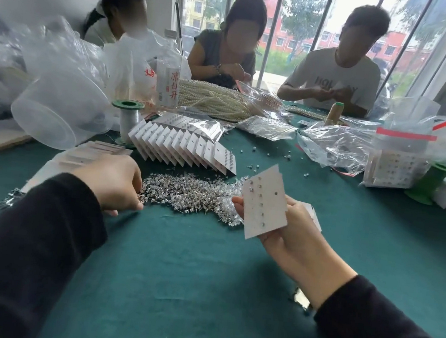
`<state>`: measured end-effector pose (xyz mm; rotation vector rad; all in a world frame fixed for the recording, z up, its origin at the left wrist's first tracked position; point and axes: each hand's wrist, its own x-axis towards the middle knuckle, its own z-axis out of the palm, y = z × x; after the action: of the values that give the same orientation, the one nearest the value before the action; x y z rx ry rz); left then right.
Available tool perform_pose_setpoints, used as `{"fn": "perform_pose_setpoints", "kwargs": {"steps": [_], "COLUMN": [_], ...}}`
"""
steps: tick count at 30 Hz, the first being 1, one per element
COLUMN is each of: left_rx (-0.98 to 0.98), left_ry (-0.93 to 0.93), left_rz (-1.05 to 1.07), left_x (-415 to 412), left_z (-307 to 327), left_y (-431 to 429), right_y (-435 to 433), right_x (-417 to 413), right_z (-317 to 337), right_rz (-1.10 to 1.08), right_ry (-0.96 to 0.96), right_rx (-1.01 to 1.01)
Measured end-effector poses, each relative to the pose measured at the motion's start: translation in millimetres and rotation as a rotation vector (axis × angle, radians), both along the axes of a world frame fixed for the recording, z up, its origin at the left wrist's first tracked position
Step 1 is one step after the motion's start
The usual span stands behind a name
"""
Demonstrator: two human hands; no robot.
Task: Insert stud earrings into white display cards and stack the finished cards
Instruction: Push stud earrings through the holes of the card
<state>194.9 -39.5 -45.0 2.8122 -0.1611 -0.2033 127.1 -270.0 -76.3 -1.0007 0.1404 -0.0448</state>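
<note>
My right hand [289, 232] holds a white display card [263, 203] upright, thumb at its left edge; a few studs sit in its left column and one further right. A heap of loose stud earrings [191, 194] lies on the green cloth between my hands. My left hand [114, 182] reaches into the heap's left end with fingers curled down; whether they pinch a stud is hidden. A fanned row of finished cards [183, 146] lies behind the heap. Blank cards [91, 152] lie beyond my left hand.
Three people sit across the table working. Clear plastic tubs [57, 113], plastic bags [328, 147], a thread spool [128, 120], pearl strands [218, 99] and a bottle [167, 84] crowd the far side. A bag of carded earrings [395, 165] stands right. Stray studs dot the green cloth [191, 275].
</note>
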Motion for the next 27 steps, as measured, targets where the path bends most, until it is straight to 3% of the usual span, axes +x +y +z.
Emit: {"fn": "perform_pose_setpoints", "kwargs": {"steps": [3, 15, 19, 27], "left_rx": [0.014, -0.126, 0.025, -0.067], "left_ry": [-0.113, -0.027, -0.131, -0.249], "left_rz": [0.040, 0.097, 0.099, 0.052], "left_x": [-1, 5, 4, 9], "left_z": [1, -5, -8, -11], "left_y": [-5, -4, -10, -10], "right_y": [1, 5, 5, 3], "right_x": [-2, -7, -7, -6], "right_z": [3, 6, 6, 3], "right_rz": [0.058, 0.153, 0.190, 0.194], "right_ry": [0.027, 0.103, 0.115, 0.127], "right_rx": [0.076, 0.114, 0.090, 0.135]}}
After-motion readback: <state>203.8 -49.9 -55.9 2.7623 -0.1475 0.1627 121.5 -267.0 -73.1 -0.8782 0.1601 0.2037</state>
